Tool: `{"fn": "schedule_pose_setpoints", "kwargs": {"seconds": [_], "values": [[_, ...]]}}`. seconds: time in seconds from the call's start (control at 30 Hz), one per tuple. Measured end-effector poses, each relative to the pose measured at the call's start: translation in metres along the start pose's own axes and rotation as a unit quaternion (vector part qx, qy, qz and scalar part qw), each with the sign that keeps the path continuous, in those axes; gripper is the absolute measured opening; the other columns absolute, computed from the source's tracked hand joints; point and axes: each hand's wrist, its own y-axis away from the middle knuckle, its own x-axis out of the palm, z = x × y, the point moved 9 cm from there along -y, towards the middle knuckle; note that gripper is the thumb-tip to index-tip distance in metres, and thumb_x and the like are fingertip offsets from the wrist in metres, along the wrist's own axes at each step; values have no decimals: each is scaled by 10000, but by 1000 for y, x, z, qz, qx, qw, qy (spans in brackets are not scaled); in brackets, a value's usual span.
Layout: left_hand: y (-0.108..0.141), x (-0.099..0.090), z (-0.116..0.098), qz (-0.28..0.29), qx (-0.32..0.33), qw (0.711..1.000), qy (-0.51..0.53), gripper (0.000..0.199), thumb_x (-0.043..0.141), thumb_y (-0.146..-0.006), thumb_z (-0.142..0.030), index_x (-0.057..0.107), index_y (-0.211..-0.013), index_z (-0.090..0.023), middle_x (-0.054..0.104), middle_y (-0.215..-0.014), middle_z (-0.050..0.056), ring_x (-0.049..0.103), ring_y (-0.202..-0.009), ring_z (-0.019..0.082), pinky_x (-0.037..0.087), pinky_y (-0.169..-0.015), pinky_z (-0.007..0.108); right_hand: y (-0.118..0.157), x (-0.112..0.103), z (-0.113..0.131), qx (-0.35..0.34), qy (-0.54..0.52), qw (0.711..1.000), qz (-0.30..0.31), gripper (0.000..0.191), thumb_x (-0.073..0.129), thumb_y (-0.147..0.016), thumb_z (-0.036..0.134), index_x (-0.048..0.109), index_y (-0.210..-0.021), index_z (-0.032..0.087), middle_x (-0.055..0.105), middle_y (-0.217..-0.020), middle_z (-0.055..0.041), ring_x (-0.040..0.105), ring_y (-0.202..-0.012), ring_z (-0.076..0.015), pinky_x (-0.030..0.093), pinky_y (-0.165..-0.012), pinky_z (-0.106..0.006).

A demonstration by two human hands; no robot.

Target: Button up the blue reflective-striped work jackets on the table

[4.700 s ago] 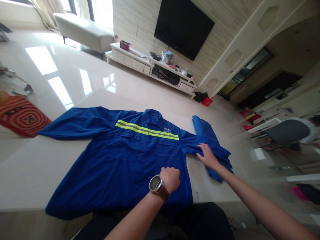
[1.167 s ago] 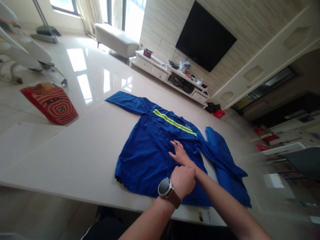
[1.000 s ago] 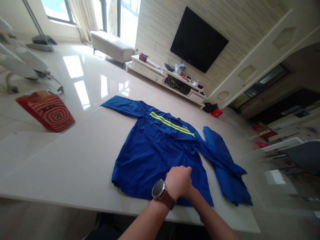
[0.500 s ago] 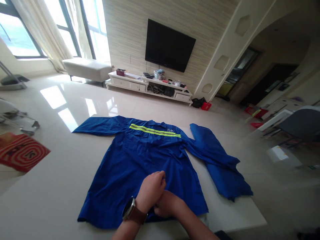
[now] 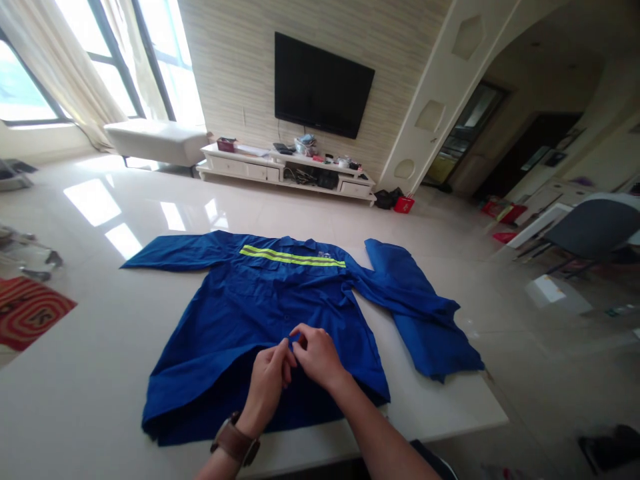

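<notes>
White table (image 5: 75, 400) bore one blue jacket (image 5: 280, 303), collar (image 5: 299, 244) beyond my left hand (image 5: 269, 373), which pinched its hem (image 5: 213, 373), right hand (image 5: 320, 353) alongside, grip unclear.

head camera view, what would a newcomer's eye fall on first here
First, probably the blue jacket spread across the white table, with a bright yellow-green band over its chest. Next, the left hand and right hand close together at its raised lower edge, nearest the camera. Then the large black television on the far wall, and a red patterned bag at the picture's left edge.
</notes>
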Motion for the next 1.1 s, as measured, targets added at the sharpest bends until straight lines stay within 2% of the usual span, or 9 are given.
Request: {"fn": "schedule_pose_setpoints", "kwargs": {"seconds": [0.1,0.2,0.27,0.37,0.43,0.53,0.6,0.83,1.1], "values": [[-7,-4,32,-40,-122,987,98,473,588,-819,-659,578,-763,-190,519,-463,-25,444,-361,119,299,-379,213,1,-5,-3,-6,-31,999,-21,184,598,-863,184,737,-953,264,737,-764,26,671,-730,-129,430,-720,-220],[-7,0,50,-91,-233,947,200,382,658,-837,-556,549,-836,-190,568,-564,-38,477,-395,88,319,-391,180,1,-6,-2,-24,-32,999,-26,183,592,-852,164,736,-917,256,733,-770,21,663,-727,-129,429,-716,-222],[-5,12,51,-80,-278,927,239,323,669,-869,-485,579,-863,-174,587,-608,-31,513,-427,80,346,-404,174,-1,-8,0,-33,-25,998,-37,178,593,-853,162,733,-915,253,737,-800,16,661,-748,-132,427,-728,-228],[0,33,51,-26,-332,903,272,258,638,-926,-409,639,-907,-152,627,-657,1,580,-487,99,407,-432,189,-4,-11,-1,-32,-13,998,-50,176,592,-856,158,729,-919,251,740,-829,12,660,-776,-136,424,-748,-234],[-1,34,51,-34,-323,902,285,177,627,-945,-323,652,-922,-150,660,-696,15,607,-522,102,455,-475,196,-7,-10,-3,-25,-9,999,-46,177,594,-856,156,729,-921,250,741,-827,14,664,-784,-137,425,-753,-235],[-10,21,47,-75,-253,919,292,52,630,-932,-190,656,-920,-147,696,-749,29,642,-581,103,499,-544,200,-9,-5,-3,-17,-3,999,-29,173,594,-868,163,732,-923,252,746,-830,13,673,-792,-140,430,-749,-235],[-13,14,47,-87,-235,925,286,38,640,-924,-160,655,-899,-135,701,-763,39,655,-609,110,508,-564,206,-9,-2,-1,-17,7,1000,-21,164,598,-882,173,732,-931,254,751,-839,13,677,-804,-145,433,-754,-240],[-15,3,45,-100,-219,922,304,144,623,-916,-77,583,-799,-150,679,-757,31,671,-652,123,542,-628,237,-6,4,0,-11,35,999,-5,109,708,-877,271,737,-981,251,765,-937,-2,687,-895,-163,443,-797,-255],[-19,7,44,-91,-220,920,311,114,637,-918,-96,570,-852,-161,707,-855,57,699,-720,133,545,-651,238,-5,2,3,-36,68,997,-18,187,562,-978,254,734,-903,248,759,-920,-9,682,-899,-162,405,-796,-268]]}}
